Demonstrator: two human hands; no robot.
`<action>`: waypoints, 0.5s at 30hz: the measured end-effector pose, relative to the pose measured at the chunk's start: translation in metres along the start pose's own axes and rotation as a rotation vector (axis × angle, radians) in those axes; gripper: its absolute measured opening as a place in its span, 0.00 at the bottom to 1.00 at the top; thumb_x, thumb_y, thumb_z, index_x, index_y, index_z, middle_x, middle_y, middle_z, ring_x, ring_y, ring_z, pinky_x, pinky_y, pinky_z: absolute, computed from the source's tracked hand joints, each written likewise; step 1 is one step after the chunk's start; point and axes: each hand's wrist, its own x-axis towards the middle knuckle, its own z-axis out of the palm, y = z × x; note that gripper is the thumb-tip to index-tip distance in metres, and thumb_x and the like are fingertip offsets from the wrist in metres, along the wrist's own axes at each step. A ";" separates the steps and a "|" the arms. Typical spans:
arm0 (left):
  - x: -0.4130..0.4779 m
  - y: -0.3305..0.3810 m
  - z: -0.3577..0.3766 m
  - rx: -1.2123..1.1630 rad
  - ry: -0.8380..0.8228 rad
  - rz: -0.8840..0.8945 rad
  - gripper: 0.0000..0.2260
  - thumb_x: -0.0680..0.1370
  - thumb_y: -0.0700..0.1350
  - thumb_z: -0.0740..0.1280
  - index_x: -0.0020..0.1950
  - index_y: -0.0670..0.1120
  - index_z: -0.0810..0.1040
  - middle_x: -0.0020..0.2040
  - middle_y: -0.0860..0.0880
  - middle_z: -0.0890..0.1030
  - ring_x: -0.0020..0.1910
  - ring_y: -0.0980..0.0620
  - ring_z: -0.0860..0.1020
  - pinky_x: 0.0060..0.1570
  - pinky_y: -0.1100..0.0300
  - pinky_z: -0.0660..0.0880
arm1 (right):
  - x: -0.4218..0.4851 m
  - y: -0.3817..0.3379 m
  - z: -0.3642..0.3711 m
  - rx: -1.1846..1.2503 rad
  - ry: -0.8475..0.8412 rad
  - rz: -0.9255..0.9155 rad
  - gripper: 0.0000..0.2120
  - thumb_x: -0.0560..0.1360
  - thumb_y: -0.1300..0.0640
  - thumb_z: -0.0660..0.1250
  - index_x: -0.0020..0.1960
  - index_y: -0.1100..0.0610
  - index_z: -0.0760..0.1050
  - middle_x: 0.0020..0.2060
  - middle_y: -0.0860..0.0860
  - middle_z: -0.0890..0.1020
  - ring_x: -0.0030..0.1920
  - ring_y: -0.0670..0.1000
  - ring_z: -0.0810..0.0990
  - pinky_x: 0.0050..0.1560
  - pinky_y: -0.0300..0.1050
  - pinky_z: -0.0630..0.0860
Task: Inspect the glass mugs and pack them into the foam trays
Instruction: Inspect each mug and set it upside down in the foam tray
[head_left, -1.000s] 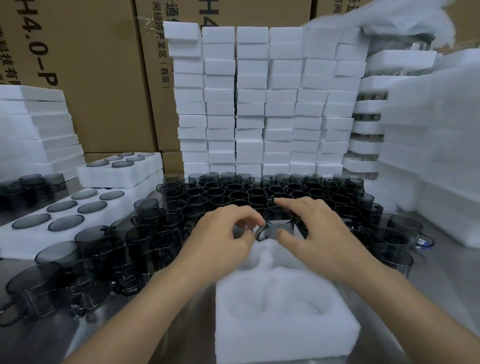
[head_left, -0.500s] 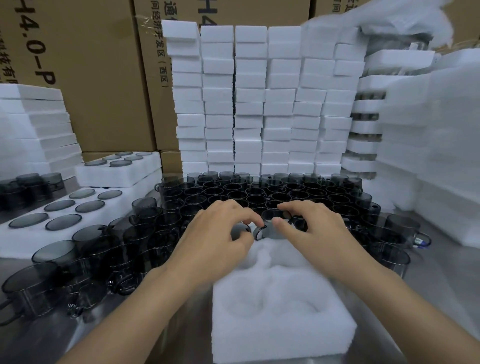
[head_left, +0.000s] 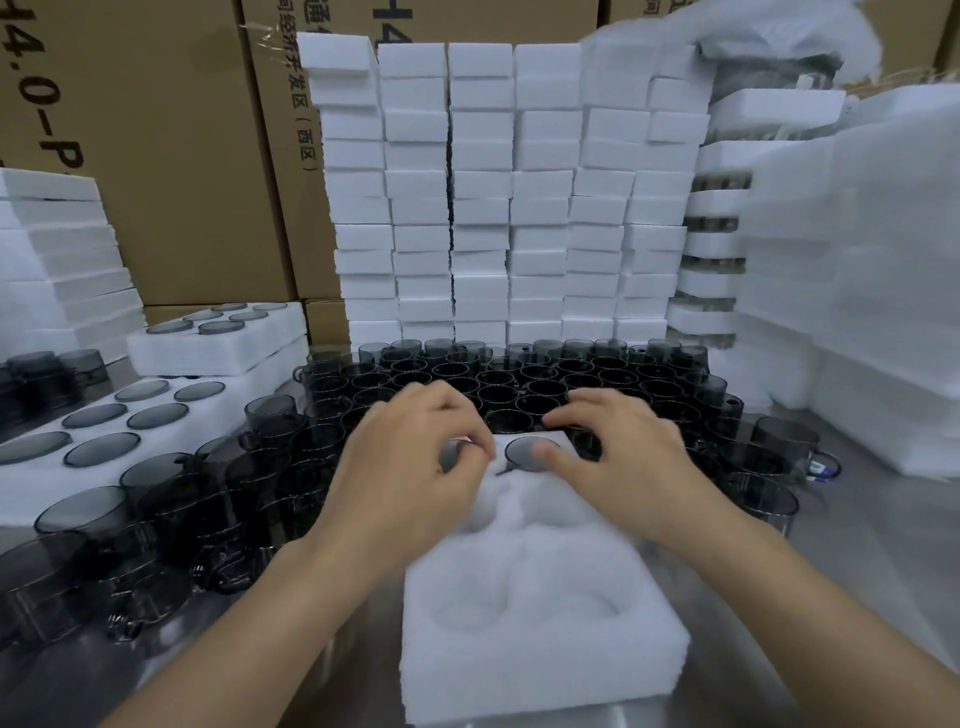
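Observation:
A white foam tray (head_left: 545, 665) with several round pockets lies in front of me on the steel table. A smoky grey glass mug (head_left: 525, 451) sits base up in a far pocket of it. My right hand (head_left: 623, 457) holds this mug, thumb on its base and fingers curled over its far side. Curled fingertips of my left hand (head_left: 410, 478) pinch at the mug's left edge near the handle slot. The near pockets hold nothing. A dense field of loose grey mugs (head_left: 519, 384) stands just behind the tray.
More loose mugs (head_left: 156, 519) crowd the table at left. Packed foam trays (head_left: 218, 358) lie at the far left. Tall foam stacks (head_left: 478, 208) rise behind, brown cartons (head_left: 156, 156) beyond them. Foam piles (head_left: 857, 312) wall the right side.
The mug was held upright above the tray's far end by both hands; it now sits lower, base up, in the far pocket. Both hands came down with it.

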 end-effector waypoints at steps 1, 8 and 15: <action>0.000 0.001 -0.001 -0.036 0.105 0.008 0.11 0.75 0.45 0.63 0.38 0.55 0.82 0.45 0.60 0.80 0.50 0.56 0.78 0.54 0.47 0.74 | 0.000 0.003 -0.006 0.019 0.070 -0.011 0.18 0.79 0.37 0.66 0.66 0.39 0.79 0.69 0.38 0.76 0.71 0.46 0.73 0.73 0.56 0.69; 0.002 -0.003 -0.007 -0.140 0.283 -0.002 0.11 0.73 0.39 0.63 0.34 0.51 0.78 0.39 0.55 0.80 0.40 0.50 0.79 0.41 0.48 0.76 | 0.002 0.047 -0.070 -0.193 -0.216 0.285 0.23 0.74 0.37 0.74 0.63 0.39 0.69 0.55 0.43 0.79 0.55 0.49 0.79 0.61 0.52 0.78; -0.001 0.000 -0.002 -0.074 0.221 0.017 0.11 0.73 0.40 0.62 0.34 0.52 0.78 0.39 0.56 0.79 0.39 0.51 0.79 0.44 0.51 0.75 | -0.003 0.053 -0.071 -0.321 -0.303 0.338 0.29 0.71 0.36 0.77 0.65 0.34 0.65 0.54 0.41 0.77 0.55 0.50 0.79 0.62 0.51 0.78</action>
